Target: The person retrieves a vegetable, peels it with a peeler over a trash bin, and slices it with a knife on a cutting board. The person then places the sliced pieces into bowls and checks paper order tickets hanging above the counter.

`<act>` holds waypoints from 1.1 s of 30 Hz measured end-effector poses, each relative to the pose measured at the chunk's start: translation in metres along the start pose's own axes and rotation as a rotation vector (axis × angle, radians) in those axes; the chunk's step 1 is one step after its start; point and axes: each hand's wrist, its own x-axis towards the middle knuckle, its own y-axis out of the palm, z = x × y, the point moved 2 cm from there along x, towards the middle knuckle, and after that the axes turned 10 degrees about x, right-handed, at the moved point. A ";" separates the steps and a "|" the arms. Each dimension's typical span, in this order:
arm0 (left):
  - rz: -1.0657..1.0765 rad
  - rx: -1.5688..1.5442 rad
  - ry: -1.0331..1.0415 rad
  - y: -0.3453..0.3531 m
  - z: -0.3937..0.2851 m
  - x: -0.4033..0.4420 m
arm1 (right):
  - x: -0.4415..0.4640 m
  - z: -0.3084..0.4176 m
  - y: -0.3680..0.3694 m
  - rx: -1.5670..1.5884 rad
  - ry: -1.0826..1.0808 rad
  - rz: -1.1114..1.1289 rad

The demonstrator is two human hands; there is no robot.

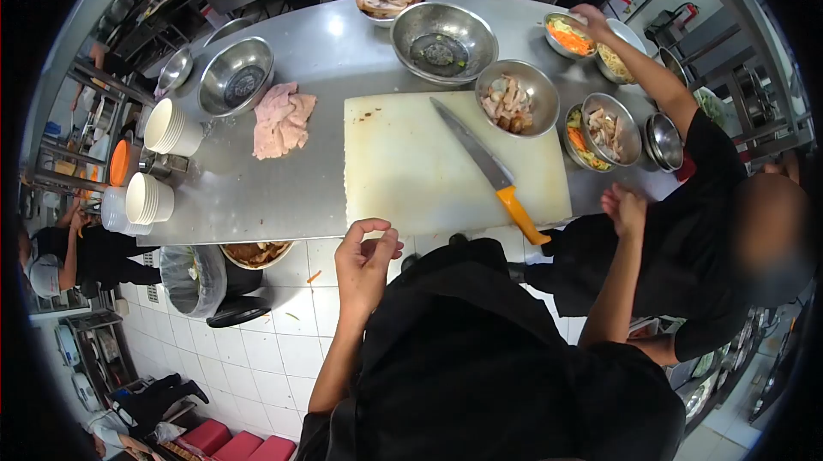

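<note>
My left hand (363, 266) is raised just off the table's front edge, near the corner of the white cutting board (411, 161). Its fingers are bent and apart from the thumb, with nothing between them. Over on the right, my right hand (627, 209) is curled closed above the table edge, and no item shows in it. A large knife (477, 149) with a yellow handle lies across the board, touched by neither hand. One steel bowl of cut meat (507, 94) rests at the board's far right corner. Another bowl of meat pieces (605, 130) sits partly over a bowl of vegetables (576, 137).
A co-worker's hand (591, 22) reaches to a bowl of shredded vegetables (569, 38). A pink cloth (283, 121), steel bowls (233, 75) and stacked white cups (168, 128) stand left on the steel table (257, 195). A lined bin (193, 283) is below.
</note>
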 end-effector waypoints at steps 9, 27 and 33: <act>0.074 0.003 0.003 0.075 -0.033 0.016 | 0.061 -0.038 0.020 0.494 0.138 0.071; -0.156 -0.073 -0.077 0.010 0.022 -0.083 | 0.013 -0.052 0.053 0.222 0.065 0.222; -0.443 -0.052 0.011 -0.100 0.104 -0.190 | -0.180 -0.050 0.197 0.163 -0.059 0.870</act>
